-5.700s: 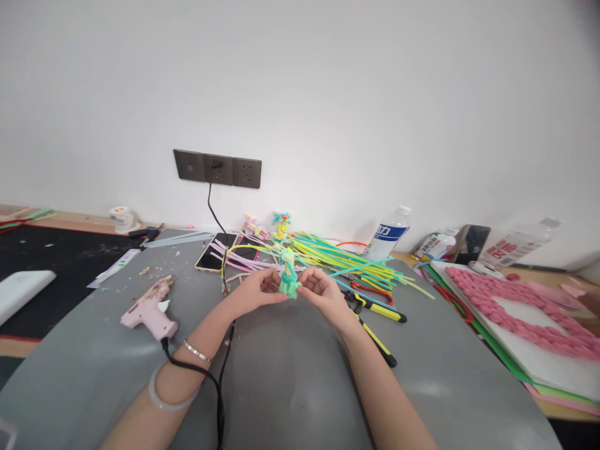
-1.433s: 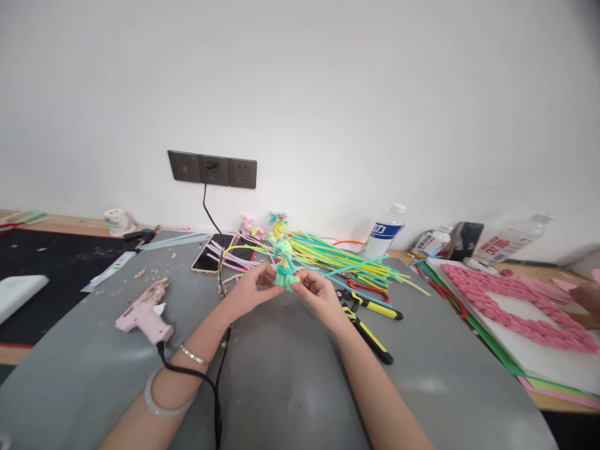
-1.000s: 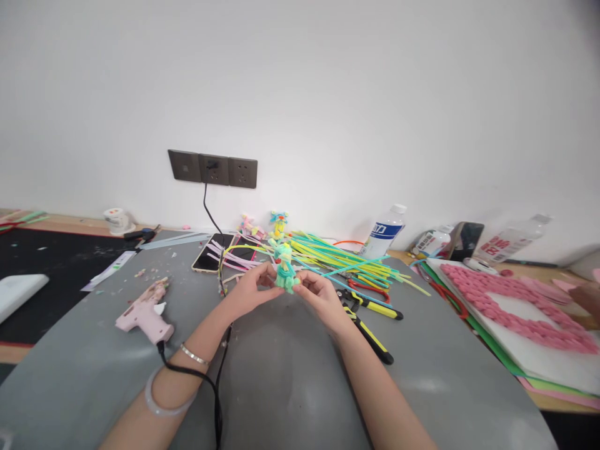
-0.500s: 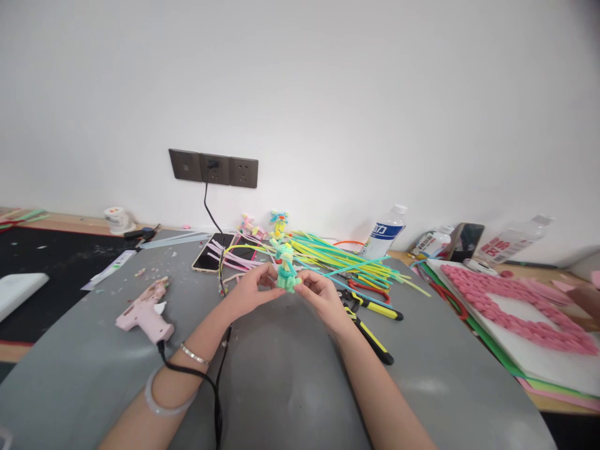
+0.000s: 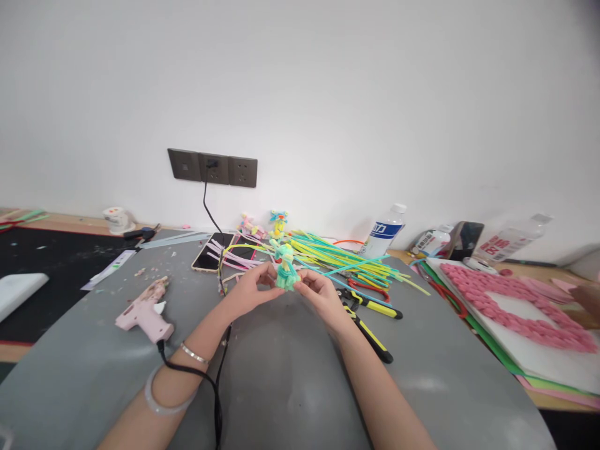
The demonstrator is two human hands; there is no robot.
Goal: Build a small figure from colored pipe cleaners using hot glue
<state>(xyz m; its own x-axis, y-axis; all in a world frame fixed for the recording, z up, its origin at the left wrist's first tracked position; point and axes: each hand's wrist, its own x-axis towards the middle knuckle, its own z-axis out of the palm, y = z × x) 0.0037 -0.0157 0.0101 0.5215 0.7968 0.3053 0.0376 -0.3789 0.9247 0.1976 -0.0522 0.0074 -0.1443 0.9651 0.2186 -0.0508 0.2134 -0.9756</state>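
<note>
**Green figure upright btwn both hands, mid tabletop**

I see the figure (image 5: 285,273), a small green twisted-stem piece, held just above the grey tabletop (image 5: 290,387) near its middle. Long axis runs vertical: head end up and slightly away from me, wider base down. Left hand (image 5: 250,290) grips it from the left, fingers pinched on its lower part. Right hand (image 5: 319,294) does likewise from the right, fingers closed on the base. Both hands are grasping the figure, thumbs toward me.

Edges & room: nearest me the tabletop is bare grey, w/ open space btwn my forearms and out to the curved front edge. Behind the figure, close, lies a pile of stems (image 5: 337,256) in yellow, green and blue, fanning right; tight there. Just right of the right hand sit pliers (image 5: 370,331) w/ yellow-black handles, near the wrist. Left, a pink glue gun (image 5: 143,312) lies well apart from the left hand; its black cord (image 5: 210,387) crosses under the left forearm. A phone (image 5: 209,252) lies beyond the left hand, by the stems. Far right, a board (image 5: 529,356) w/ pink pieces sits well clear, and another person's hand (image 5: 588,299) shows at that edge. A bottle (image 5: 384,232) stands by the wall behind the stems.
</note>
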